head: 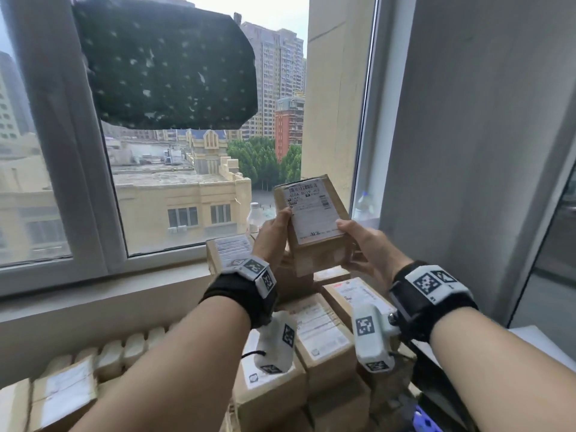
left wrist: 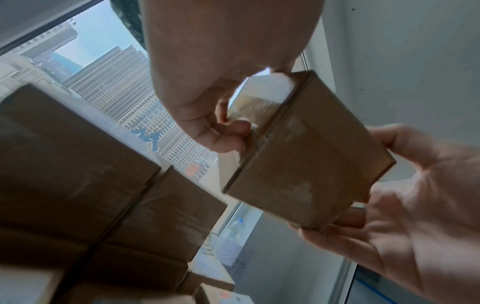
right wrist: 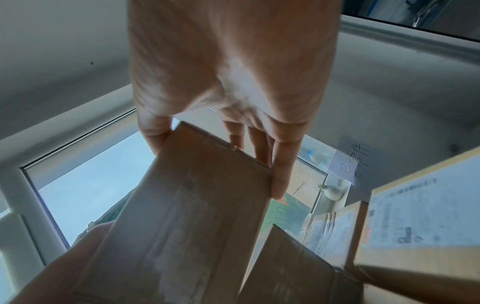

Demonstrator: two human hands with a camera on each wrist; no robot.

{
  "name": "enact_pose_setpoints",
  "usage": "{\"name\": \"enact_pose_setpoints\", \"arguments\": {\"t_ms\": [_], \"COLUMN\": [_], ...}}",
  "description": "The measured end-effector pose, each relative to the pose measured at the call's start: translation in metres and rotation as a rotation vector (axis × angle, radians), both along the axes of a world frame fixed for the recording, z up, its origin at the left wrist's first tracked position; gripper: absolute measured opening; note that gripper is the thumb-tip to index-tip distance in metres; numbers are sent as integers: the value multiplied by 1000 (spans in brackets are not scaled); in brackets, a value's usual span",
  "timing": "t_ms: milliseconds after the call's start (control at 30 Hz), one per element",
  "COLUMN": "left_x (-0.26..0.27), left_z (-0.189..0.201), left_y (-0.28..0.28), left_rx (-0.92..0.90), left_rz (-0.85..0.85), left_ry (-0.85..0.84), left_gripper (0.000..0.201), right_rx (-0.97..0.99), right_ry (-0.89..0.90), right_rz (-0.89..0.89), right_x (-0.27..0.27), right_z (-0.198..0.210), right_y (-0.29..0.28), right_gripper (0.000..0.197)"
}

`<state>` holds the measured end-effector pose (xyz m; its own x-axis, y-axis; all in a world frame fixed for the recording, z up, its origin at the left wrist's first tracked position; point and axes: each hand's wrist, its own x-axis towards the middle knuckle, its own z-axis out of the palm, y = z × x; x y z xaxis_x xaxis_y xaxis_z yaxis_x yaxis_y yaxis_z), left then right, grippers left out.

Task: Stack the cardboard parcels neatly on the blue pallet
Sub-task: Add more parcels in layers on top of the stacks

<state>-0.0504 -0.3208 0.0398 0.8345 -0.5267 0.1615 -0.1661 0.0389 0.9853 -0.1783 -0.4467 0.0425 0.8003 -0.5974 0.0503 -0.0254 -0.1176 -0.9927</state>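
From the head view, both hands hold one small cardboard parcel (head: 314, 226) up in the air in front of the window (head: 174, 151), above a heap of stacked parcels (head: 314, 332). The left hand (head: 274, 235) grips its left edge, thumb lying on the white shipping label (head: 313, 210). The right hand (head: 364, 244) grips the right edge, thumb on top near the label's corner and fingers wrapped beneath. The parcel is tilted, label face turned toward the camera. A scrap of blue pallet (head: 427, 419) shows at the bottom right, below the heap. Further boxes (head: 62, 391) lie at the lower left beside a white radiator (head: 134, 344), and a plastic bottle (head: 255, 216) stands on the windowsill behind the parcels.

In the left wrist view, the left hand (left wrist: 221, 82) pinches the held parcel (left wrist: 306, 156) along one edge with curled fingers (left wrist: 228, 135), while the right hand (left wrist: 405, 205) cradles the opposite side with its palm open toward it. Stacked parcels (left wrist: 91, 174) fill the lower left, apart from the held one.

In the right wrist view, the right hand (right wrist: 228, 72) clasps the parcel (right wrist: 187, 216), thumb on one side and fingers (right wrist: 280, 174) lying along the far edge. Labelled parcels (right wrist: 415, 216) sit at the right.
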Motion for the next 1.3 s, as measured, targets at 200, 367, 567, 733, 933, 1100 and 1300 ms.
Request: {"name": "enact_pose_setpoints", "arguments": {"t_ms": [200, 367, 567, 733, 933, 1100, 1300], "left_x": [33, 54, 85, 92, 92, 92, 92], "left_z": [15, 19, 3, -12, -21, -22, -23], "left_y": [-37, -60, -75, -80, -81, -81, -80], "left_rx": [219, 341, 665, 827, 882, 881, 866], "left_rz": [-44, 135, 285, 306, 369, 388, 404], "left_ry": [16, -149, -306, -250, -222, -215, -211], "left_gripper": [48, 35, 23, 22, 52, 54, 59], "right_rx": [44, 94, 180, 191, 202, 161, 85], "right_ry": [26, 58, 163, 279, 373, 434, 472], "right_rz": [-33, -67, -67, -19, 74, 127, 168], "right_x": [27, 50, 77, 99, 117, 123, 124], "right_z": [1, -3, -20, -43, -60, -64, -60], "right_y": [-45, -88, -140, -161, -162, -164, -165], "right_gripper": [49, 46, 46, 34, 37, 50, 46]}}
